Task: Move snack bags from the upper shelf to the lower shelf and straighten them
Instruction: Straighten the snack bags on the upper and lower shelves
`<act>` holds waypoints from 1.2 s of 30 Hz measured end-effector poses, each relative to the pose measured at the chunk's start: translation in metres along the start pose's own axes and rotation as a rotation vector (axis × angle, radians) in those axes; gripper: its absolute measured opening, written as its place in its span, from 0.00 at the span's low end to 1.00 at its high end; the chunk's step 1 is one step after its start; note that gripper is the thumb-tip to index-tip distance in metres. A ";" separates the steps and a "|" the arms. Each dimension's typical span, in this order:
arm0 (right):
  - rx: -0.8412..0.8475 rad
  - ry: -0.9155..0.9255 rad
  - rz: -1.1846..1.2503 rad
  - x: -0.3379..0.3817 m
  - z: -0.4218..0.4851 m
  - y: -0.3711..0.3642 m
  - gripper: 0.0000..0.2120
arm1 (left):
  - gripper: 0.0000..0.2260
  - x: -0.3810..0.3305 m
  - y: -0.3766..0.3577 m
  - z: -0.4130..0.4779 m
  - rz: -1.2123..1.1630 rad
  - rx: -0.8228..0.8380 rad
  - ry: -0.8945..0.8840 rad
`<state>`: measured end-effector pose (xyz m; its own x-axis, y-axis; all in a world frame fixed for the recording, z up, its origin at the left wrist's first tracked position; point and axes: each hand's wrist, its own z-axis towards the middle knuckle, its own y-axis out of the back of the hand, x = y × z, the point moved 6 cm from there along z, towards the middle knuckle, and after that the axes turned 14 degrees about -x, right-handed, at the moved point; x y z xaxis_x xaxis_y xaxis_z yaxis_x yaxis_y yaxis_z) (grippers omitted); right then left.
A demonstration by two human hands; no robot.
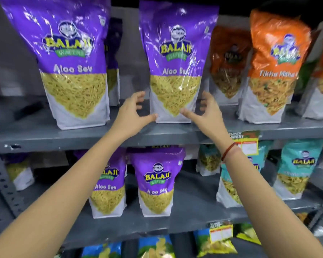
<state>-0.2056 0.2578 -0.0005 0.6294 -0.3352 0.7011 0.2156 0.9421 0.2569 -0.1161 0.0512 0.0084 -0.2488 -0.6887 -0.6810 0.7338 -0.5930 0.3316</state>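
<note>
A tall purple Aloo Sev bag (175, 58) stands upright on the upper grey shelf (157, 135). My left hand (136, 112) is at its lower left corner with fingers spread and the thumb touching the bag's base. My right hand (205, 112) mirrors it at the lower right corner, thumb on the base, fingers apart. Neither hand closes around the bag. A second large purple Aloo Sev bag (71, 62) stands to the left. On the lower shelf (194, 200) two smaller purple Aloo Sev bags (157, 183) (108, 185) stand side by side.
Orange Tikha Mitha bags (272, 67) stand on the upper shelf at the right. Teal bags (296, 168) fill the lower shelf's right side. A price tag (248, 144) hangs on the upper shelf's edge. Blue and yellow packets (216, 244) lie on the bottom shelf.
</note>
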 end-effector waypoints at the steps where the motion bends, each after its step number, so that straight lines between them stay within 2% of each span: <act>1: 0.054 -0.031 -0.027 -0.005 0.004 -0.004 0.47 | 0.38 0.009 -0.008 0.005 0.044 0.063 0.040; 4: 0.169 -0.047 0.010 -0.007 0.013 -0.013 0.45 | 0.54 0.030 -0.026 0.015 0.123 0.238 0.155; 6: 0.232 -0.084 0.047 -0.005 0.014 -0.017 0.46 | 0.58 0.035 -0.034 0.021 0.096 0.282 0.200; 11: 0.353 -0.168 0.104 -0.014 0.020 -0.026 0.55 | 0.49 0.039 -0.045 0.025 -0.027 0.334 0.185; 14: 0.390 -0.178 0.146 -0.020 0.022 -0.027 0.53 | 0.45 0.034 -0.041 0.020 -0.069 0.336 0.191; 18: 0.414 -0.173 0.141 -0.027 0.023 -0.026 0.54 | 0.44 0.028 -0.035 0.016 -0.086 0.297 0.210; 23: 0.428 -0.161 0.105 -0.036 0.022 -0.024 0.54 | 0.34 0.026 -0.033 0.014 -0.064 0.279 0.183; 26: 0.416 -0.167 0.109 -0.037 0.022 -0.024 0.52 | 0.29 0.025 -0.033 0.015 -0.066 0.287 0.161; 31: 0.419 -0.186 0.137 -0.036 0.022 -0.021 0.49 | 0.29 0.020 -0.031 0.014 -0.069 0.288 0.124; 36: 0.395 -0.225 0.171 -0.040 0.024 -0.013 0.41 | 0.25 0.015 -0.033 0.010 -0.092 0.335 0.070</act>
<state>-0.2519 0.2585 -0.0159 0.4446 -0.2114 0.8704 -0.2042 0.9222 0.3283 -0.1508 0.0562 -0.0063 -0.2519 -0.6028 -0.7571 0.4597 -0.7630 0.4545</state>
